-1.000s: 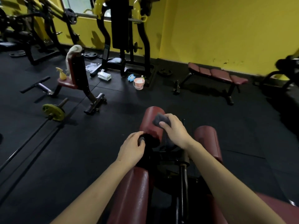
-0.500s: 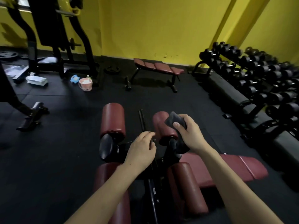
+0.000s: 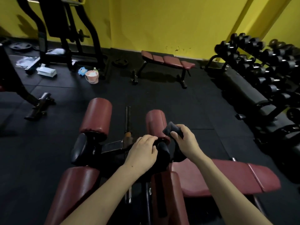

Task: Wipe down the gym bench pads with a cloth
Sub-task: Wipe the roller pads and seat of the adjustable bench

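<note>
The near bench [image 3: 227, 177] shows 1 flat red pad and 4 red roller pads [image 3: 96, 116]. The right hand [image 3: 186, 142] pinches 1 dark cloth [image 3: 172, 129] against the far right roller, while the left hand [image 3: 142, 153] curls over its black end cap [image 3: 162, 150].

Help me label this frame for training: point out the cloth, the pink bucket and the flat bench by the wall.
cloth [image 3: 172, 128], head view, bunched top.
pink bucket [image 3: 92, 77], head view, front wall.
flat bench [image 3: 168, 60], head view, middle pad.

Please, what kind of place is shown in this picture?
Most likely a gym's weight room. A rack of dark dumbbells stands at the right, a flat bench with red pads sits by the yellow wall, and a black weight machine stands at the back left.
</note>
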{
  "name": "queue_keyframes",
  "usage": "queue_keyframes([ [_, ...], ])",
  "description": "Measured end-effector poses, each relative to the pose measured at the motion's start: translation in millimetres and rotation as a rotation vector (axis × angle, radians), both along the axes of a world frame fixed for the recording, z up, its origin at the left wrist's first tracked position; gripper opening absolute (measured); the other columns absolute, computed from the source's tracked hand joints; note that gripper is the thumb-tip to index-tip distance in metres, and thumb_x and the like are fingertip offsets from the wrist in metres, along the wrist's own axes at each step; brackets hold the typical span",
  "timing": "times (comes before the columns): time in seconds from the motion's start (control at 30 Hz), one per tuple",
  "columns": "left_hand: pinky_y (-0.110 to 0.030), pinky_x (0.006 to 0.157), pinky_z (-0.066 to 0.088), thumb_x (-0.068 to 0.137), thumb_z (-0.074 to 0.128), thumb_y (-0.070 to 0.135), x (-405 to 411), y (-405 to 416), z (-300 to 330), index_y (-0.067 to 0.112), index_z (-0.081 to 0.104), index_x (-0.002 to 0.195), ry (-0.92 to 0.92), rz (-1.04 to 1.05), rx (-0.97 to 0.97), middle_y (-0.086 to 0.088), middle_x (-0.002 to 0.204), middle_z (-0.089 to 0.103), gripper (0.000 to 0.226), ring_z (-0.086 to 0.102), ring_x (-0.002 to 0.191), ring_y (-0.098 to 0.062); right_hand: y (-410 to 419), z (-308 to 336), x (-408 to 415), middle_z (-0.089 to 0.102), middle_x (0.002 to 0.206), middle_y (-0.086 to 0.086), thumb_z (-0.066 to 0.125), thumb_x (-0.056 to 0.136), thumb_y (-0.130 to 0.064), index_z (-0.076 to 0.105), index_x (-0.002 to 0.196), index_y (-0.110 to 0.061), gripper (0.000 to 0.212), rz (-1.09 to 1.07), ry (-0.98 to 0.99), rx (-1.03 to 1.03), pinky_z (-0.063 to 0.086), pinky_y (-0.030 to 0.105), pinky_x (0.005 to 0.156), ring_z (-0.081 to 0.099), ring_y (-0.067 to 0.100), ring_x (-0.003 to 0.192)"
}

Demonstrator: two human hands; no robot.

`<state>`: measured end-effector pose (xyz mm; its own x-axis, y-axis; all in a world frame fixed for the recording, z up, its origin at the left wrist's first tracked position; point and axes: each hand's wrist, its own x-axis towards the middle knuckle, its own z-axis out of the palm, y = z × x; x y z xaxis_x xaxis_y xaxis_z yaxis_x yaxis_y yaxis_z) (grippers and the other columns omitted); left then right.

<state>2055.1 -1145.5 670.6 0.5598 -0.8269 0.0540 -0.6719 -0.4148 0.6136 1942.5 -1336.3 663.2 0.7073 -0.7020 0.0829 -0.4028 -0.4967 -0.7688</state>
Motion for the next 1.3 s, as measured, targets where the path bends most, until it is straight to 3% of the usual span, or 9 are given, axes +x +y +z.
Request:
queue_keyframes([
  [0.2, -0.035, 0.114, 0.040, 0.104, 0.045, 0.028, -9.4, -70.3, -27.9, 0.024, 0.045, 0.151, 0.072, 0.168, 0.174, 0.009, 0.153, 0.043, 0.047, 0.043, 0.139, -0.014, -88.5, -31.0, 43.4, 0.057, 0.117, -0.005, 0.062, 0.101, -0.032, 0.059, 0.123, -0.024, 0.024, 0.164, 0.009, -0.014, 0.045, 0.028, 0.092, 0.055, 0.008, 0.107],
  [0.43, -0.034, 0.121, 0.032, 0.105, 0.044, 0.026, -8.9, -116.7, -60.5, 0.025, 0.031, 0.160, 0.133, 0.321, 0.285, 0.010, 0.169, 0.019, 0.057, 0.030, 0.151, -0.015, -148.2, -57.1, 134.4, 0.045, 0.120, -0.001, 0.059, 0.102, -0.036, 0.052, 0.139, -0.018, 0.041, 0.334, 0.017, -0.097, 0.041, 0.027, 0.087, 0.052, 0.015, 0.105],
  [0.57, -0.031, 0.121, 0.030, 0.102, 0.045, 0.027, -12.3, -130.8, -69.9, 0.025, 0.027, 0.162, 0.119, 0.336, 0.349, 0.011, 0.170, 0.014, 0.063, 0.026, 0.153, -0.012, -154.4, -92.0, 164.2, 0.052, 0.119, 0.009, 0.062, 0.099, -0.036, 0.057, 0.133, -0.014, 0.040, 0.395, 0.083, -0.222, 0.045, 0.043, 0.096, 0.048, 0.029, 0.109],
  [0.7, -0.032, 0.125, 0.023, 0.100, 0.044, 0.027, -11.7, -131.2, -72.8, 0.024, 0.018, 0.164, 0.096, 0.287, 0.399, 0.010, 0.172, 0.004, 0.069, 0.014, 0.156, -0.009, -157.6, -111.3, 168.7, 0.050, 0.112, 0.009, 0.062, 0.100, -0.033, 0.061, 0.127, -0.012, 0.034, 0.380, 0.021, -0.254, 0.045, 0.045, 0.093, 0.045, 0.028, 0.104],
  [0.83, -0.032, 0.126, 0.020, 0.099, 0.043, 0.028, -9.2, -133.5, -73.8, 0.023, 0.018, 0.164, 0.101, 0.292, 0.410, 0.008, 0.172, 0.005, 0.069, 0.013, 0.156, -0.008, -163.6, -114.6, 169.9, 0.044, 0.108, 0.002, 0.059, 0.101, -0.035, 0.060, 0.127, -0.015, 0.032, 0.394, -0.035, -0.248, 0.047, 0.041, 0.093, 0.043, 0.021, 0.106],
  [1.0, -0.031, 0.128, 0.013, 0.099, 0.042, 0.027, -10.9, -130.0, -72.7, 0.027, 0.014, 0.164, 0.140, 0.293, 0.404, 0.013, 0.171, 0.001, 0.071, 0.009, 0.156, -0.006, -138.2, -120.2, 135.6, 0.049, 0.106, 0.004, 0.063, 0.098, -0.035, 0.064, 0.124, -0.015, 0.033, 0.392, -0.081, -0.288, 0.048, 0.044, 0.089, 0.046, 0.024, 0.101],
  [1.17, -0.039, 0.125, 0.025, 0.097, 0.044, 0.029, -15.2, -125.6, -76.8, 0.031, 0.018, 0.163, 0.235, 0.345, 0.354, 0.020, 0.170, 0.000, 0.071, 0.014, 0.157, -0.011, -110.0, -133.2, 66.8, 0.046, 0.105, 0.001, 0.065, 0.098, -0.028, 0.062, 0.126, -0.013, 0.031, 0.493, -0.153, -0.257, 0.048, 0.036, 0.084, 0.045, 0.019, 0.099],
  [1.3, -0.037, 0.128, 0.015, 0.098, 0.041, 0.025, -14.8, -125.6, -79.9, 0.028, 0.010, 0.165, 0.240, 0.322, 0.352, 0.019, 0.170, -0.005, 0.074, 0.003, 0.156, -0.004, -145.8, -128.2, 123.4, 0.051, 0.109, 0.007, 0.056, 0.100, -0.033, 0.063, 0.125, -0.011, 0.034, 0.499, -0.141, -0.336, 0.050, 0.046, 0.085, 0.048, 0.026, 0.100],
])
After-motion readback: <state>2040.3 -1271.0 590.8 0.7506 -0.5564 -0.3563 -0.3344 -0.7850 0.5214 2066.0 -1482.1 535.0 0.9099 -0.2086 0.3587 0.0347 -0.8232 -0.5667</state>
